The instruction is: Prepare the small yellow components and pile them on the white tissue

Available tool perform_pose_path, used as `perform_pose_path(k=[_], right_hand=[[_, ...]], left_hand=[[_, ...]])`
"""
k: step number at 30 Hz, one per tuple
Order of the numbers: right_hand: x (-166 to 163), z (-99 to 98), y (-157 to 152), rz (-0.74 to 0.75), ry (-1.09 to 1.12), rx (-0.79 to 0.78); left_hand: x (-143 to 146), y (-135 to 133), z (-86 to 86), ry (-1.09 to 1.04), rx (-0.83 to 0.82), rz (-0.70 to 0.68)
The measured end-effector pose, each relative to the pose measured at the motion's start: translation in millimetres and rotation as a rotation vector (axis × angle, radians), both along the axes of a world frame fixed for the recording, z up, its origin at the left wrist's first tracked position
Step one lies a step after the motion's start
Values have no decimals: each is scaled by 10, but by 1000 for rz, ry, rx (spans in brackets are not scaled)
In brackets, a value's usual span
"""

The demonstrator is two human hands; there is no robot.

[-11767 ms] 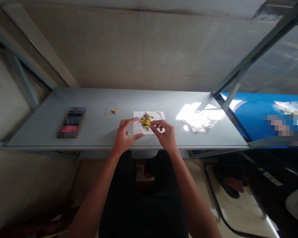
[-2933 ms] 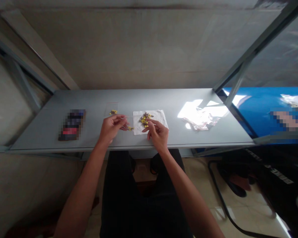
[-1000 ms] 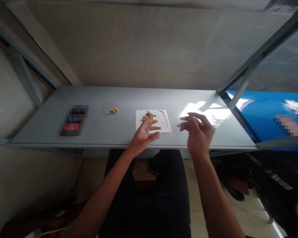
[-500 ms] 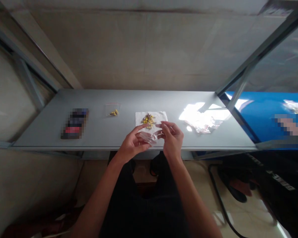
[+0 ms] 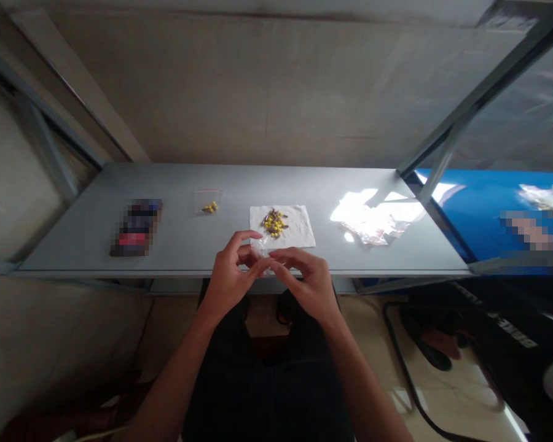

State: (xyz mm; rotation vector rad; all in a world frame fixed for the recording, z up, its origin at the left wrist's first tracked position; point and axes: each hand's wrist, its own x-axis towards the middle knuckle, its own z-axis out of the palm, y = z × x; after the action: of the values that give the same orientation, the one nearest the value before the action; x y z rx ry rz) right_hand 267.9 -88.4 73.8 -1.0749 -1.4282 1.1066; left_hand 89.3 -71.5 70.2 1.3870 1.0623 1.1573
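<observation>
A small clear plastic bag [image 5: 260, 247] is pinched between my two hands at the table's front edge. My left hand [image 5: 237, 263] curls round its left side, thumb at the bottom and index finger stretched over the top. My right hand [image 5: 304, 273] grips the lower right part of the bag with thumb and fingers. Just beyond the hands, a pile of small yellow-and-brown pieces [image 5: 275, 224] lies on a white cloth [image 5: 301, 227]. Farther left, a flat zip bag [image 5: 207, 203] holds several of the same pieces.
The grey table [image 5: 175, 245] bears a pixelated dark object [image 5: 137, 228] at left and a heap of clear bags [image 5: 373, 224] in bright glare at right. Metal frame bars [image 5: 461, 123] rise at both ends. On a blue table [image 5: 470, 209] beyond, another person's hand [image 5: 529, 232] shows blurred.
My right hand has moved down and left from the bag's upper edge to its lower part. The bag has shifted left and now looks more bunched. More of the cloth shows.
</observation>
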Motion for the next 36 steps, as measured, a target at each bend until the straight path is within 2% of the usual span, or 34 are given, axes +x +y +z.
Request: perform_pose_path(k=[3, 6, 10, 20, 23, 28, 31, 36], right_hand=[[11, -41, 7, 25, 116, -116], [25, -72, 17, 80, 148, -185], [37, -81, 23, 94, 126, -193], [30, -110, 48, 16, 149, -235], [37, -99, 47, 38, 142, -255], [65, -92, 44, 41, 73, -180], [80, -103, 49, 51, 67, -199], [113, -133, 66, 104, 55, -169]], left_hand=[[-1, -9, 34, 92, 56, 43], [-12, -19, 70, 265, 129, -37], [-34, -34, 103, 427, 196, -147], [-56, -55, 21, 624, 361, -71], [-59, -47, 1, 768, 480, -88], [-48, -88, 56, 988, 688, -147], [-28, -119, 123, 1031, 787, -128], [-25, -93, 126, 985, 869, -216]])
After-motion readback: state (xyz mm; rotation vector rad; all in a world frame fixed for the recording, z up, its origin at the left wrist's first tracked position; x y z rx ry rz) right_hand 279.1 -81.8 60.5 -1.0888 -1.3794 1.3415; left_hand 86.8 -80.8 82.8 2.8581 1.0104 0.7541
